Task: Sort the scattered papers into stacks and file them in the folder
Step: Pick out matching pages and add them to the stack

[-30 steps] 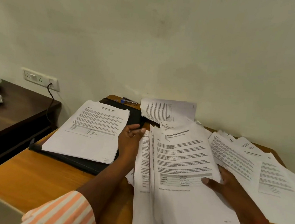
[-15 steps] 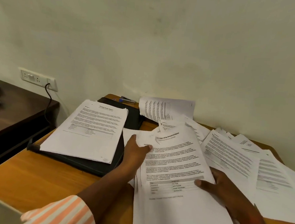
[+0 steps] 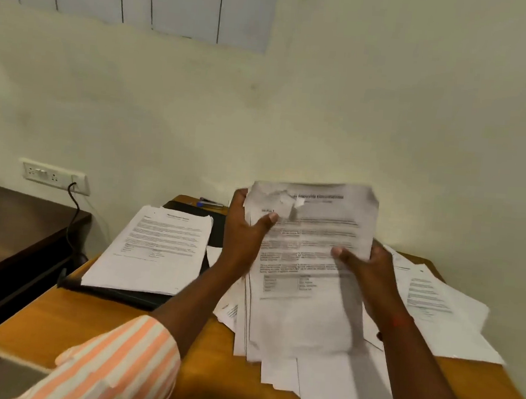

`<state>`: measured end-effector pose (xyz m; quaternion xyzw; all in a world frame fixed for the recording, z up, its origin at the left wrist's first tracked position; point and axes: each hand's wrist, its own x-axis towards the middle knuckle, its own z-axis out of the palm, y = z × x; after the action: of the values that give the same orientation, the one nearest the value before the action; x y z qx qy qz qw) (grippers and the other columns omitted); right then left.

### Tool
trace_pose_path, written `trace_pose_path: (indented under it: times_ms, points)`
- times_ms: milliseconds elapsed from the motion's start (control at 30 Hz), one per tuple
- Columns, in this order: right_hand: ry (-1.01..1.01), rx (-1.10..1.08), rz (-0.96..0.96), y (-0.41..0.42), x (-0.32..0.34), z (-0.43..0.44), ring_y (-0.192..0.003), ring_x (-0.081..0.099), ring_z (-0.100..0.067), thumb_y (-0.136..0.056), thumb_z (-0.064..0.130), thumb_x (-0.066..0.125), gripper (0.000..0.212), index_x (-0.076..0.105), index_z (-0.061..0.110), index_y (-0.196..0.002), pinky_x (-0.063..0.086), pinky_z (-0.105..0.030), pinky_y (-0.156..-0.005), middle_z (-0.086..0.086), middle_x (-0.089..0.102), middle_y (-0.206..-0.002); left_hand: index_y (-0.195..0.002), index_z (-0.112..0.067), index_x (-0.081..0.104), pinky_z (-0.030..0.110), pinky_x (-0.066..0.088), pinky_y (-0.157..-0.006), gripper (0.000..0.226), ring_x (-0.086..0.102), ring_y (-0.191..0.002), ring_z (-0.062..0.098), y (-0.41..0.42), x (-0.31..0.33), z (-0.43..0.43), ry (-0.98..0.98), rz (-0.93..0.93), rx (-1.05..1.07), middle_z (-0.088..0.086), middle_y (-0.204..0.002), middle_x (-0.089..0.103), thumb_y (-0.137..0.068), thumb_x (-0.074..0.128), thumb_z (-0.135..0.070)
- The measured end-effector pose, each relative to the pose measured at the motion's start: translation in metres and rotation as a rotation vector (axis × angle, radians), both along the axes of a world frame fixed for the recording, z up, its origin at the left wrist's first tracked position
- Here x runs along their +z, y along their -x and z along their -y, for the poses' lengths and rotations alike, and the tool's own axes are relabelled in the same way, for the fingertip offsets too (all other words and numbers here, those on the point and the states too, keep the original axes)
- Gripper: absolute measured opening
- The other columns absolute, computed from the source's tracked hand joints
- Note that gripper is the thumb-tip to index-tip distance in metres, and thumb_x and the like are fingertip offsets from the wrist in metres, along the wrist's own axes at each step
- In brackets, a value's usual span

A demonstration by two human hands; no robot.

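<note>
I hold a bundle of papers [image 3: 306, 266] raised off the worktop [image 3: 85, 327], just right of the folder [image 3: 138, 298], and my grip is clamped on it from both sides: my left hand [image 3: 243, 232] pinches the upper left edge with the thumb across the print, and my right hand [image 3: 364, 265] pinches the right edge the same way. The bundle's top corner is torn and crumpled. Its heading seems to include the word "Internship" (the rest is too blurred to read), and below it run paragraphs and a small table. One sorted stack [image 3: 155, 250] already lies squared on the closed black folder; its title is too small to make out. By my judgement the sorting is well begun but not finished: loose sheets [image 3: 436, 310] lie fanned out further right of the folder, more lie under the bundle, and nothing is filed inside yet. Behind the folder lie pens [image 3: 210, 202], and to its left a wall socket [image 3: 54, 176] has a cable plugged in.
</note>
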<state>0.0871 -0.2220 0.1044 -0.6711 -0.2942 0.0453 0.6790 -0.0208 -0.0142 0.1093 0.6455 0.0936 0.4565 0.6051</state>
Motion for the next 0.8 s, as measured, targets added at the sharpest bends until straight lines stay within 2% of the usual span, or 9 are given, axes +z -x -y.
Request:
trace_pose_path:
  times_ms: [100, 200, 300, 400, 467, 533, 667, 800]
  points:
    - [-0.117, -0.035, 0.037, 0.018, 0.033, 0.003, -0.098, 0.074, -0.022, -0.085, 0.008, 0.076, 0.031, 0.069, 0.017, -0.114, 0.061, -0.04, -0.085, -0.001, 0.077, -0.108, -0.127, -0.013, 0.046, 0.025, 0.06, -0.071, 0.046, 0.072, -0.096, 0.021, 0.014, 0.045, 0.005, -0.062, 0.107, -0.013, 0.006, -0.111, 0.067, -0.091, 0.075, -0.01]
    - [-0.2, 0.007, 0.029, 0.03, 0.045, 0.008, -0.105, 0.072, -0.028, -0.086, 0.005, 0.074, 0.039, 0.064, 0.012, -0.123, 0.058, -0.043, -0.087, -0.007, 0.074, -0.116, -0.124, -0.02, 0.045, 0.033, 0.063, -0.072, 0.044, 0.074, -0.093, 0.018, 0.029, 0.069, 0.011, -0.123, 0.157, -0.006, 0.002, -0.107, 0.07, -0.092, 0.075, -0.015]
    - [-0.246, 0.085, -0.05, 0.033, 0.032, 0.011, -0.115, 0.067, -0.034, -0.085, 0.004, 0.076, 0.05, 0.059, 0.01, -0.132, 0.053, -0.048, -0.096, -0.013, 0.07, -0.125, -0.122, -0.025, 0.047, 0.029, 0.062, -0.075, 0.042, 0.069, -0.096, 0.003, 0.039, 0.062, 0.017, -0.146, 0.107, 0.003, -0.011, -0.109, 0.065, -0.091, 0.076, -0.025]
    - [-0.161, 0.138, -0.134, 0.042, 0.0, 0.011, -0.117, 0.066, -0.036, -0.083, 0.007, 0.076, 0.049, 0.06, 0.009, -0.13, 0.05, -0.053, -0.102, -0.012, 0.071, -0.124, -0.123, -0.019, 0.051, 0.02, 0.059, -0.072, 0.041, 0.069, -0.1, 0.005, 0.045, 0.022, 0.017, -0.055, -0.046, -0.069, -0.007, -0.111, 0.065, -0.091, 0.075, -0.03]
    - [-0.08, 0.125, -0.15, 0.051, -0.024, 0.009, -0.115, 0.068, -0.03, -0.084, 0.01, 0.076, 0.044, 0.064, 0.014, -0.126, 0.05, -0.053, -0.103, -0.006, 0.073, -0.121, -0.126, -0.016, 0.055, 0.015, 0.055, -0.069, 0.041, 0.071, -0.098, 0.006, 0.05, -0.004, 0.017, -0.03, -0.09, -0.094, -0.006, -0.11, 0.068, -0.092, 0.075, -0.028]
    - [-0.057, 0.065, -0.157, 0.06, -0.039, 0.005, -0.111, 0.07, -0.021, -0.084, 0.012, 0.077, 0.042, 0.065, 0.02, -0.124, 0.052, -0.048, -0.102, 0.001, 0.075, -0.117, -0.126, -0.018, 0.056, 0.013, 0.055, -0.069, 0.04, 0.07, -0.096, -0.003, 0.054, -0.02, 0.018, -0.023, -0.099, -0.093, -0.008, -0.11, 0.069, -0.092, 0.074, -0.028]
    - [-0.063, -0.051, -0.165, 0.066, -0.037, -0.003, -0.104, 0.071, -0.016, -0.085, 0.015, 0.078, 0.038, 0.066, 0.024, -0.12, 0.056, -0.041, -0.096, 0.005, 0.076, -0.111, -0.125, -0.019, 0.055, 0.017, 0.057, -0.069, 0.043, 0.071, -0.097, 0.009, 0.053, -0.019, 0.025, 0.048, -0.081, -0.057, -0.005, -0.111, 0.069, -0.091, 0.075, -0.034]
    - [-0.108, -0.091, -0.114, 0.064, -0.024, -0.003, -0.095, 0.073, -0.012, -0.087, 0.018, 0.078, 0.034, 0.066, 0.025, -0.118, 0.059, -0.032, -0.081, 0.007, 0.076, -0.107, -0.121, -0.016, 0.051, 0.013, 0.055, -0.065, 0.04, 0.069, -0.088, -0.005, 0.05, -0.003, 0.026, 0.05, -0.033, -0.022, -0.008, -0.107, 0.066, -0.092, 0.075, -0.029]
